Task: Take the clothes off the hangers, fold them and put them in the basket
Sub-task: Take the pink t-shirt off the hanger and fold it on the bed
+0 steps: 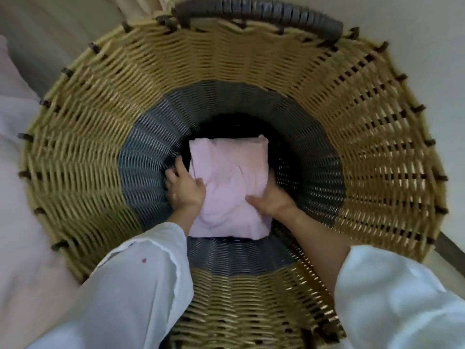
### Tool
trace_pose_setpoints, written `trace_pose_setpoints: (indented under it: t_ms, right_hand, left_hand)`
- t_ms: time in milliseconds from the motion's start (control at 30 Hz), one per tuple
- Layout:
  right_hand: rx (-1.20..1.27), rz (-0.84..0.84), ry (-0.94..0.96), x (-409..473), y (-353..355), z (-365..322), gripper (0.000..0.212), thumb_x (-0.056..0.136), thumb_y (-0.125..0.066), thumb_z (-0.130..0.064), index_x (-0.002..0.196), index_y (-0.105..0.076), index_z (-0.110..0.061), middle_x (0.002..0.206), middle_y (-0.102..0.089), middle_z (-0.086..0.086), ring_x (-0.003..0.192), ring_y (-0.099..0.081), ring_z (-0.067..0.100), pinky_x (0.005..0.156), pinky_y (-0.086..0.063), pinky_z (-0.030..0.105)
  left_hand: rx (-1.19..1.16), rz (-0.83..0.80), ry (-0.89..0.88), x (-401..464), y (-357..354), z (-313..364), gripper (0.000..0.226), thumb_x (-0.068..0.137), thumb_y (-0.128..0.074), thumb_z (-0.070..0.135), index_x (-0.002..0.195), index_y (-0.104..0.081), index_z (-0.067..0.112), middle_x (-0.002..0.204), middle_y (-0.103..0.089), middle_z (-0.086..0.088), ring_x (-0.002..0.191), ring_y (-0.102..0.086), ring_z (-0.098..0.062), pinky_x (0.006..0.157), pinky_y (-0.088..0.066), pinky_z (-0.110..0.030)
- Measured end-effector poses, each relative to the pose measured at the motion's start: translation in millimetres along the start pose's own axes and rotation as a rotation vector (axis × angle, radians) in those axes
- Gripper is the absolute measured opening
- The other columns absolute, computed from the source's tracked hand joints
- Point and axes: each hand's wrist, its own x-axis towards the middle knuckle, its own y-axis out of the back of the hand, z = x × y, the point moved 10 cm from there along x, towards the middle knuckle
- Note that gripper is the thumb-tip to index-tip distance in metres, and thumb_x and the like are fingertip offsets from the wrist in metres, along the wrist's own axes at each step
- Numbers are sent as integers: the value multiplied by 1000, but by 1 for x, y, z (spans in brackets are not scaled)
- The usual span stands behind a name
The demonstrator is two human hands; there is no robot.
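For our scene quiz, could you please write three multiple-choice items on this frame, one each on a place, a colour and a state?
1. Where is the folded cloth?
A. Deep inside the basket
B. Draped over the basket's rim
C. On a hanger

2. What colour is the cloth?
A. Dark blue
B. Pale pink
C. Green

3. What are the hands doing?
A. Both hang away from the cloth
B. Only one touches it
C. The left hand and right hand hold it at its two sides

Answers:
1 A: the woven walls ring the cloth on all sides.
2 B: it shows pale pink against the dark band of weave.
3 C: each thumb lies on top of the cloth at its own edge.
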Motion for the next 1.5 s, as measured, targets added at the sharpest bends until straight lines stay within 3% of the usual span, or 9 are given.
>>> trace_pose_setpoints:
  t_ms: [100,200,367,700,867,1033,1200,1300,1500]
  right_hand:
    - [-384,292,139,-15,28,-25,101,83,-58,-45,148,15,-19,154,-8,14,139,-17,36,109,-29,49]
    - [-795,185,391,-22,16,-53,93,88,-50,-45,147,19,-20,156,19,11,144,14,30,116,-5,52]
    - [-947,-124,289,13,0,-38,123,70,-61,-68,141,31,-26,147,38,12,137,32,31,113,8,54]
    - [-1044,-51,161,44,-37,-6,131,66,-69,-65,135,38,-33,146,41,11,136,34,36,108,-1,66]
    - [-994,-47,124,16,-30,-8,114,79,-62,-54,140,32,-32,150,35,11,139,26,35,110,-2,65]
    - [-772,-60,54,-59,10,-17,74,92,-47,-30,150,-1,-27,158,9,8,144,7,32,114,-8,54]
    - [-450,121,89,-184,100,-61,46,95,-40,-27,140,-38,-20,144,-37,9,132,-32,32,105,-35,47]
    - [-335,251,83,-272,156,-83,42,96,-36,-25,137,-44,-21,142,-42,8,131,-36,31,104,-37,44]
    - [-221,539,86,-449,261,-114,37,96,-35,-25,127,-53,-17,128,-54,10,117,-51,32,99,-43,44]
  left_hand:
    - [404,20,-513,-17,-11,38,79,81,-56,44,148,-25,16,151,-26,-15,138,-26,-34,107,-27,-50]
    - [614,-85,-879,-34,-34,62,96,69,-59,63,148,-26,18,156,-20,-13,144,-16,-33,110,-19,-56]
    - [967,-461,-742,-6,-66,26,133,54,-62,80,144,24,35,154,29,-4,142,24,-28,114,1,-58]
    - [1017,-349,-671,7,-103,7,139,53,-71,72,143,28,31,154,28,-11,143,21,-32,110,-6,-62]
    - [1024,-419,-606,-11,-83,17,132,60,-74,64,146,21,33,156,22,-9,144,15,-32,112,-15,-58]
    - [870,-565,-480,-51,-22,53,96,83,-57,56,149,8,31,159,4,-6,146,3,-29,115,-12,-53]
    - [783,-536,-574,-131,77,130,73,90,-49,49,149,-17,21,153,-21,-11,139,-21,-31,110,-28,-45]
    - [657,-491,-687,-197,144,194,60,92,-47,45,144,-33,19,146,-34,-11,133,-32,-31,105,-35,-42]
    - [532,-362,-952,-336,269,328,57,95,-43,45,144,-33,19,149,-34,-7,136,-31,-29,108,-33,-46]
